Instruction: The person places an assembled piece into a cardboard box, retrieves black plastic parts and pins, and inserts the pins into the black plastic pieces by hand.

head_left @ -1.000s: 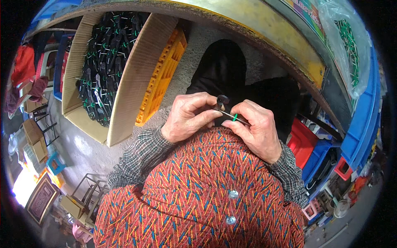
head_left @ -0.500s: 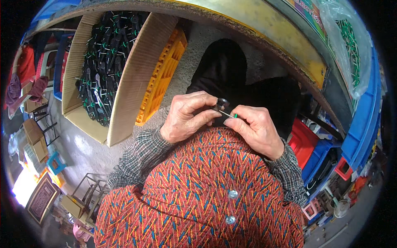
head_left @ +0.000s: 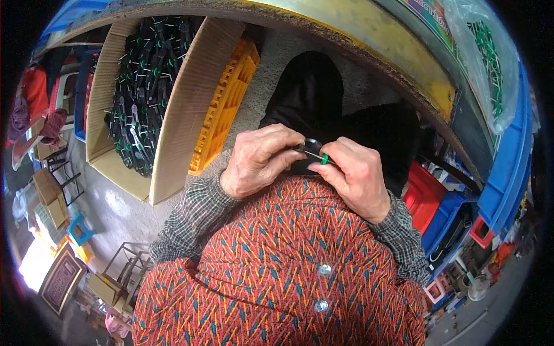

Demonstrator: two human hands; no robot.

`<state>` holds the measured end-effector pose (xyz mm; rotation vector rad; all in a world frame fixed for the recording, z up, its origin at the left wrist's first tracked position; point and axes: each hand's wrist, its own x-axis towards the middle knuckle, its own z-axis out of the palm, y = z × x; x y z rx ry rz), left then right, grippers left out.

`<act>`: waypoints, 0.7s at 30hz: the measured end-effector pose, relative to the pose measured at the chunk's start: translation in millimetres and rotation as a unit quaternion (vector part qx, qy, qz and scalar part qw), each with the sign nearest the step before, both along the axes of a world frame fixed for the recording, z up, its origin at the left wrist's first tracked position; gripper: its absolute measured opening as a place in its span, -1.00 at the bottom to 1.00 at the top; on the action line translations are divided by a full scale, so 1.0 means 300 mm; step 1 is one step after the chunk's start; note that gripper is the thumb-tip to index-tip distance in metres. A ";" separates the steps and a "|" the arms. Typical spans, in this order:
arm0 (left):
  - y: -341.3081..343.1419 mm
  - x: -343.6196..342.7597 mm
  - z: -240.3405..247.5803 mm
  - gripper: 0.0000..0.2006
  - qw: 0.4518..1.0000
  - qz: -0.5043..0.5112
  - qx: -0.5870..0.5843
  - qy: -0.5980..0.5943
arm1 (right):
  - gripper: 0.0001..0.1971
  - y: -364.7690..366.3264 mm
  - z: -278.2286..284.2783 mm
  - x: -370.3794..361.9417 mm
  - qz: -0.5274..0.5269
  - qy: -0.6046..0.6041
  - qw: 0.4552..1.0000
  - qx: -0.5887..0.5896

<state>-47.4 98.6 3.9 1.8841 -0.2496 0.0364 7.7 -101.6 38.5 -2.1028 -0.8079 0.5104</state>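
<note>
Above my lap, my left hand (head_left: pixel 258 160) pinches a small black piece with a rounded, shiny end (head_left: pixel 312 143) between thumb and fingers; most of it is hidden by the fingertips. Close beside it, my right hand (head_left: pixel 359 180) is closed on a thin metal pin with a green collar (head_left: pixel 324 159). The pin points left toward the black piece, and its tip meets or nearly meets it; I cannot tell whether it is inserted. To the left, a cardboard box (head_left: pixel 193 86) holds a heap of black pieces with green parts and thin pins (head_left: pixel 141 98).
A worn table edge (head_left: pixel 369 46) curves across the front. On it at right lies a clear plastic bag (head_left: pixel 461 34) with green-ended pins (head_left: pixel 490 72), beside a blue tray (head_left: pixel 508 167). An orange plastic crate (head_left: pixel 225 106) stands behind the box. Red (head_left: pixel 423 187) and blue bins sit low at right.
My right hand has shifted slightly up and left, turning a little. More of the green collar shows between its fingertips. My left hand stays almost in place.
</note>
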 end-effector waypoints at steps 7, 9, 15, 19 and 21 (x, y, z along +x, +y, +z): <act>0.011 -0.001 0.009 -0.93 0.990 -0.020 -0.075 0.119 | -0.74 0.008 0.023 0.002 -0.004 0.048 0.999 0.002; 0.011 0.000 0.008 -0.93 0.990 -0.022 -0.076 0.115 | -0.75 -0.005 0.010 0.008 0.007 0.154 0.988 0.028; 0.007 -0.006 -0.005 -0.90 0.995 -0.011 -0.061 0.079 | -0.75 -0.014 0.008 0.022 -0.028 0.433 0.900 0.037; 0.014 -0.004 -0.013 -0.84 0.998 -0.014 -0.027 0.047 | -0.79 -0.005 -0.003 0.002 -0.010 0.276 0.961 0.033; 0.019 -0.002 -0.008 -0.78 0.997 -0.019 -0.025 0.068 | -0.79 0.005 -0.005 -0.007 0.007 0.031 0.998 0.048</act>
